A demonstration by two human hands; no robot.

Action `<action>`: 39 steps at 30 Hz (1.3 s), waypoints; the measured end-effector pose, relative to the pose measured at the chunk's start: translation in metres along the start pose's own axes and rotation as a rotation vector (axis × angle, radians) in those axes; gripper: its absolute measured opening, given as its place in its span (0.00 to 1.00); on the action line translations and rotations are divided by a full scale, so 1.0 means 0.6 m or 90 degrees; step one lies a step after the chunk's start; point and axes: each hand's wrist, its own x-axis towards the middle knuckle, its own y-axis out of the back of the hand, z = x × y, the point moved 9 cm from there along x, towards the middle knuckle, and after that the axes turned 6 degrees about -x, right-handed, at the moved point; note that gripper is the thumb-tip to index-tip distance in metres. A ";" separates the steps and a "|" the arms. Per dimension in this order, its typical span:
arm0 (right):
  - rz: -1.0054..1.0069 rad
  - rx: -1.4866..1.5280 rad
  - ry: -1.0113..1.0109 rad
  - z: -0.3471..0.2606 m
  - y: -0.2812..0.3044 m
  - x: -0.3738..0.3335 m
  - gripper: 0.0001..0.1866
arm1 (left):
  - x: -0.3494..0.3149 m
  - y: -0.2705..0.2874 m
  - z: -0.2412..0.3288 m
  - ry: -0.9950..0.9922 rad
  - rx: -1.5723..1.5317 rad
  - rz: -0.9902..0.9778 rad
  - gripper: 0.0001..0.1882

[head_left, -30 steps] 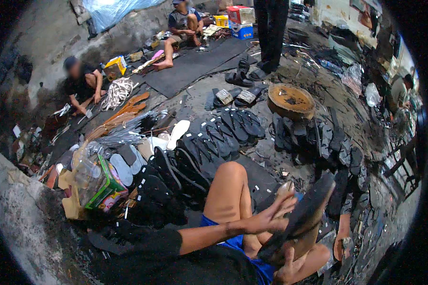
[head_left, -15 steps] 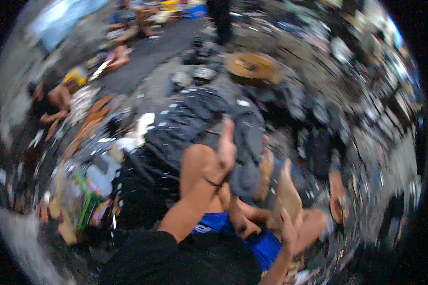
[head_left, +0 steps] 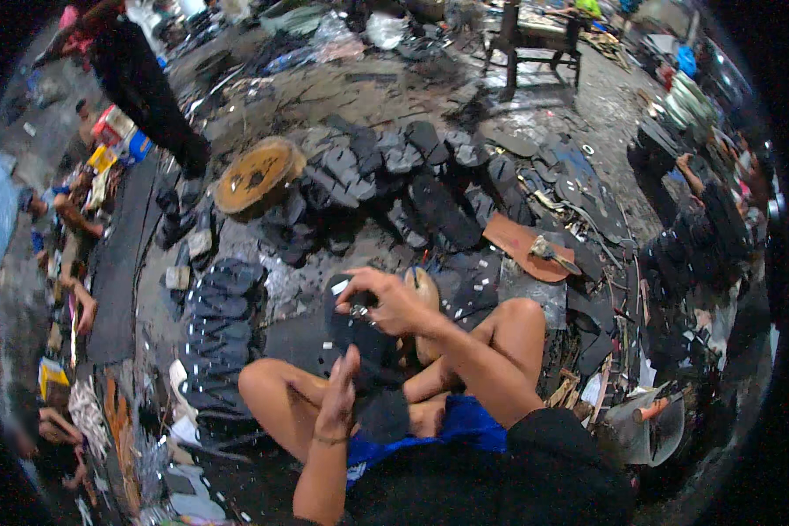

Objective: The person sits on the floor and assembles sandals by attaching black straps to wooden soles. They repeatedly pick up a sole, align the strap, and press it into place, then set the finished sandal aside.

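Observation:
I sit cross-legged on the floor with a black flip-flop sole [head_left: 364,351] held upright over my lap. My right hand [head_left: 386,298] grips its top end, fingers curled around the strap area. My left hand [head_left: 340,393] presses flat against the sole's lower part, fingers pointing up. A tan sandal sole [head_left: 425,294] lies just behind my right hand, by my foot.
Rows of dark sandal soles [head_left: 394,171] lie ahead, more [head_left: 219,302] to my left. A round wooden block [head_left: 256,175] sits front left. A brown board with a tool [head_left: 535,250] lies to the right. People sit at the left and right; one [head_left: 145,83] stands far left.
The camera has swung to the right, so the scene shifted left. Both hands have come together on the black sole, which was off to my right before.

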 end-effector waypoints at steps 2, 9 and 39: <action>-0.016 -0.024 0.081 0.002 -0.017 0.023 0.19 | -0.042 0.009 0.086 -0.192 0.441 0.077 0.26; 0.153 -0.487 -0.520 0.407 0.201 -0.024 0.33 | -0.306 0.322 0.388 -0.502 0.419 0.473 0.23; -0.193 0.092 0.062 -0.260 0.018 -0.236 0.33 | -0.191 -0.031 0.019 -0.220 0.544 -0.140 0.30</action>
